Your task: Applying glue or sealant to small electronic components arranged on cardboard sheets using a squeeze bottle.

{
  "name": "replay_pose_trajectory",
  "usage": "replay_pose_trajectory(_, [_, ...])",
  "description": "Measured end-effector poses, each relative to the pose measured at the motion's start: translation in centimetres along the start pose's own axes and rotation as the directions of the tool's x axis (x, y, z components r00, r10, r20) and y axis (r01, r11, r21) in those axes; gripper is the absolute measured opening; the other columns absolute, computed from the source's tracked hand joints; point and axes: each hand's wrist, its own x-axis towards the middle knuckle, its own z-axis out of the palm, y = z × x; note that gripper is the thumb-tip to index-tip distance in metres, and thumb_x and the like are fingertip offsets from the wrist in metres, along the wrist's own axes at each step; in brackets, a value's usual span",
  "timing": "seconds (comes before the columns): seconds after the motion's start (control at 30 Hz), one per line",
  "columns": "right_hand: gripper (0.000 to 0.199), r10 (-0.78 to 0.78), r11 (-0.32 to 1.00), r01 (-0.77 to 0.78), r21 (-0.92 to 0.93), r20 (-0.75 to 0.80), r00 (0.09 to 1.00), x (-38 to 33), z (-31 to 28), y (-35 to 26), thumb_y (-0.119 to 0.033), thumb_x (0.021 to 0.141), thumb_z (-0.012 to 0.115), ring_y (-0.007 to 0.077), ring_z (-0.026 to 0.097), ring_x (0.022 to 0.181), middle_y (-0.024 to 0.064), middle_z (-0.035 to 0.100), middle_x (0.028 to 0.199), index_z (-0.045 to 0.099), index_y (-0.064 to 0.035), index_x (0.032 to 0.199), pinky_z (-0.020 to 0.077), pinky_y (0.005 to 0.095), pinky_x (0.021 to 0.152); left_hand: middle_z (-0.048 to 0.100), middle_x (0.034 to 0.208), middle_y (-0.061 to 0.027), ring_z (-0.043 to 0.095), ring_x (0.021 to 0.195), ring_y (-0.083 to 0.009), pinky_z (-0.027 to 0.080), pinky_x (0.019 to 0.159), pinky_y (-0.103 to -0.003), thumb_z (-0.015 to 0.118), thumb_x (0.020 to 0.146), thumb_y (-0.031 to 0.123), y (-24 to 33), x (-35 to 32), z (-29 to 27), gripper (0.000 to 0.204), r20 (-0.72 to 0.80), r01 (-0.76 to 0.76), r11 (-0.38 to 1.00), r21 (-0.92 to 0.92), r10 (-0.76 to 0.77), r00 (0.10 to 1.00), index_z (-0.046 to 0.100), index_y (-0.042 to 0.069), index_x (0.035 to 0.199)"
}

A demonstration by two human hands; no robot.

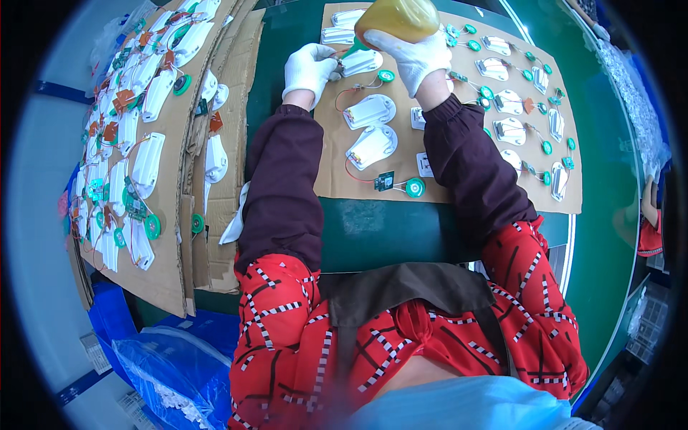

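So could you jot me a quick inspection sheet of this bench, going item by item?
Surface: green table with a cardboard sheet on it.
Job's things: yellow squeeze bottle, green nozzle down on a white plastic shell; more white shells with green discs and small circuit boards lie in rows.
Clutter: stacked cardboard sheets with similar parts at left; blue plastic bag below.
Hands: gloved left hand steadies the shell; gloved right hand grips the bottle.
Cables: thin red wires join shells to boards.
Surroundings: another person's arm at the right edge.
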Motion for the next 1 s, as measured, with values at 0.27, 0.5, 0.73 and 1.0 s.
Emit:
replay_pose_trajectory(0.27, [0.046, -0.027, 1.0, 0.027, -0.015, 0.011, 1.0, -0.1, 0.2, 0.7, -0.023, 0.07, 0.08, 0.0153, 0.064, 0.089, 0.0063, 0.066, 0.1, 0.06, -0.0029, 0.106, 0.0511, 0.0261, 0.075, 0.064, 0.084, -0.0079, 0.063, 0.066, -0.0132, 0.05, 0.058, -0.024, 0.059, 0.082, -0.004, 0.0, 0.1, 0.1, 0.014, 0.003, 0.005, 1.0, 0.023, -0.005, 1.0, 0.06, -0.002, 0.096])
replay_pose_trajectory(0.5, [0.047, 0.042, 0.982, -0.033, -0.188, 0.047, 0.998, -0.1, 0.2, -1.0, -0.029, 0.07, 0.079, 0.0163, 0.064, 0.088, 0.0067, 0.067, 0.098, 0.062, -0.0032, 0.104, 0.051, 0.0271, 0.074, 0.066, 0.078, -0.0085, 0.061, 0.058, -0.0121, 0.049, 0.053, -0.025, 0.061, 0.079, -0.004, -0.4, 0.2, 0.1, 0.012, -0.034, -0.022, 1.0, -0.011, 0.021, 0.999, 0.063, -0.003, 0.091])
replay_pose_trajectory(0.73, [0.044, -0.019, 0.998, 0.024, -0.06, 0.088, 0.996, 0.0, -0.3, -0.9, -0.026, 0.07, 0.079, 0.016, 0.065, 0.086, 0.0068, 0.067, 0.097, 0.063, -0.0033, 0.104, 0.0514, 0.0268, 0.073, 0.066, 0.078, -0.0087, 0.062, 0.058, -0.012, 0.05, 0.054, -0.025, 0.061, 0.079, -0.004, -0.5, 0.3, 0.1, 0.012, -0.031, -0.021, 1.0, -0.008, 0.021, 0.999, 0.062, -0.003, 0.091])
replay_pose_trajectory(1.0, [0.044, 0.01, 0.989, 0.0, -0.146, 0.065, 0.998, 0.3, -0.4, -0.9, -0.025, 0.07, 0.079, 0.016, 0.065, 0.088, 0.0069, 0.067, 0.098, 0.063, -0.0032, 0.105, 0.0515, 0.0262, 0.074, 0.066, 0.078, -0.0094, 0.062, 0.058, -0.0126, 0.05, 0.054, -0.025, 0.061, 0.079, -0.004, -0.3, 0.2, 0.0, 0.014, -0.029, -0.01, 1.0, -0.005, 0.01, 1.0, 0.062, -0.003, 0.092])
